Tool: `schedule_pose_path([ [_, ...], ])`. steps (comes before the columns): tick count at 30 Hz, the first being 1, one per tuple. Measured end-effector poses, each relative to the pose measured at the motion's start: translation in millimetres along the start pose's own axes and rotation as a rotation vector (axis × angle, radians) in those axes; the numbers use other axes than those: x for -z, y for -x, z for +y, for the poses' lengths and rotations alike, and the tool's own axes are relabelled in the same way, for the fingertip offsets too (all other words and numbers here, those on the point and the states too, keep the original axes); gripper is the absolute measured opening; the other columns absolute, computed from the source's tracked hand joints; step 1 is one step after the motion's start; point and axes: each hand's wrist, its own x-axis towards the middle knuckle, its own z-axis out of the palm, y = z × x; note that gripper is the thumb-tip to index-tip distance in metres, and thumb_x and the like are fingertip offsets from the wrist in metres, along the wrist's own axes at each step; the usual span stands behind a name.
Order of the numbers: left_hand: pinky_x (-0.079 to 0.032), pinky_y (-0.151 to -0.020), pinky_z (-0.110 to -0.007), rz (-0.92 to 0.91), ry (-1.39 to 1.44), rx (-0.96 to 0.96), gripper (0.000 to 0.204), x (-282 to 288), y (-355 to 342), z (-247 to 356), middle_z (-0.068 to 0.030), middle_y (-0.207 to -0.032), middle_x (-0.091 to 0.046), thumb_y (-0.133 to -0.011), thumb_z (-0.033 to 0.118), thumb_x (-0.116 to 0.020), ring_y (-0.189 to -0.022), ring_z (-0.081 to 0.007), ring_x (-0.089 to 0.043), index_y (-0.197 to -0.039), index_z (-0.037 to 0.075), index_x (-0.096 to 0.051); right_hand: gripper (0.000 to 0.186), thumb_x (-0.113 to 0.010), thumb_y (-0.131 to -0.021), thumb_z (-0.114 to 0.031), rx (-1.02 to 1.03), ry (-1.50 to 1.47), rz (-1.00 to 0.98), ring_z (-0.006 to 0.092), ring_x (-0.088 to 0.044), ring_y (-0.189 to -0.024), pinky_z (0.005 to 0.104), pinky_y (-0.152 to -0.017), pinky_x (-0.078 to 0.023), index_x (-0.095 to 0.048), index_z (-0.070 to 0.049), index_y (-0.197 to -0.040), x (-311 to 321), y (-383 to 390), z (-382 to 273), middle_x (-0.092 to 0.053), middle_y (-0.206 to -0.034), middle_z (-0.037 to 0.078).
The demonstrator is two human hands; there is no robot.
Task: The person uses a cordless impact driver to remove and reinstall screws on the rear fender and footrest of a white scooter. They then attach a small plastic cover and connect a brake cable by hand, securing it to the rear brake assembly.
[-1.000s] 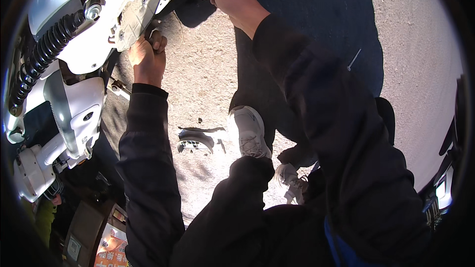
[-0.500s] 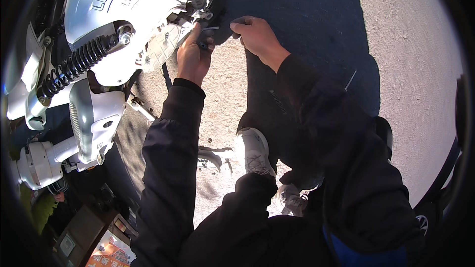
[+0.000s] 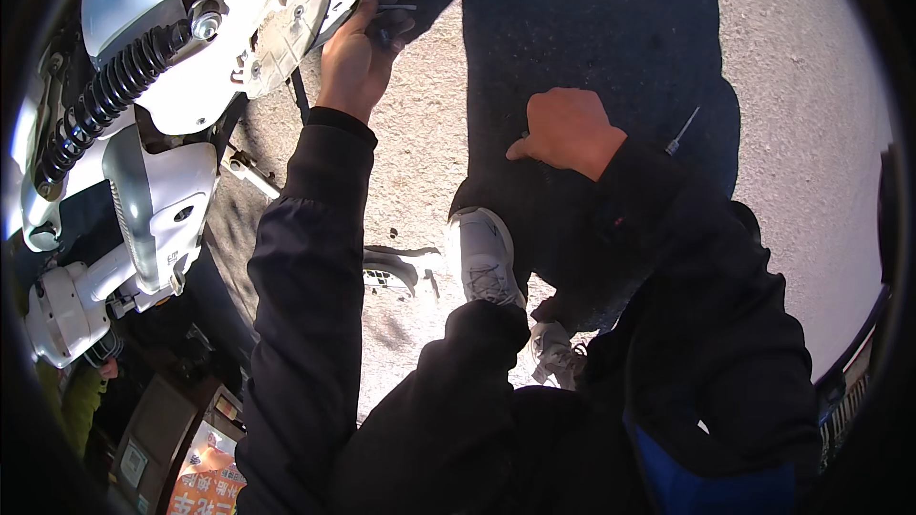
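At the tail of a white scooter (image 3: 215,0), my left hand (image 3: 355,62) is closed beside a pale bracket (image 3: 277,38). A thin light-coloured rod or strip (image 3: 396,8) sticks out by its fingertips, next to something dark that the fingers mostly cover. My right hand (image 3: 571,129) hangs farther right over the dark shadow, its back toward me and its fingers curled under. What it holds, if anything, is hidden. Right of that hand, a thin screwdriver-like tool (image 3: 682,131) lies on the ground.
The scooter's black coil spring (image 3: 114,100) shows at the left. A curved grey plastic part (image 3: 396,272) lies beside my shoe (image 3: 482,253). At lower left are a person's green sleeve (image 3: 84,405) and a brown box (image 3: 153,429) by an orange printed sheet (image 3: 205,477).
My right hand has moved away from my left, down and to the right. The left hand stays at the scooter's tail. The view has shifted, so the scooter sits farther up and left.
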Motion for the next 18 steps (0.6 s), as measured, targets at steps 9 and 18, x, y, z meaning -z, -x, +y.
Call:
schedule_pose_path([
  [9,-0.047,-0.078,-0.033,0.022,0.016,-0.03,0.022,-8.3,6.8,5.3,-0.0096,-0.104,-0.07,-0.109,0.021,-0.052,-0.09,-0.0207,-0.064,-0.12,0.004,-0.062,0.03,-0.07,-0.094,-0.027,0.129,-0.899,0.339,0.0227,-0.067,-0.08,0.0346,-0.076,-0.051,-0.074,0.001,-0.103,5.2,-8.6,5.3,-0.071,-0.086,0.011],
  [18,-0.043,-0.065,-0.026,0.0,0.112,0.018,0.02,-14.5,10.0,10.1,-0.0076,-0.099,-0.066,-0.106,0.019,-0.059,-0.078,-0.014,-0.057,-0.115,0.001,-0.061,0.015,-0.071,-0.096,-0.012,0.164,-1.925,0.467,0.0069,-0.043,-0.057,0.0255,-0.054,-0.035,-0.069,0.002,-0.098,38.1,-70.8,-30.2,-0.065,-0.079,0.006],
])
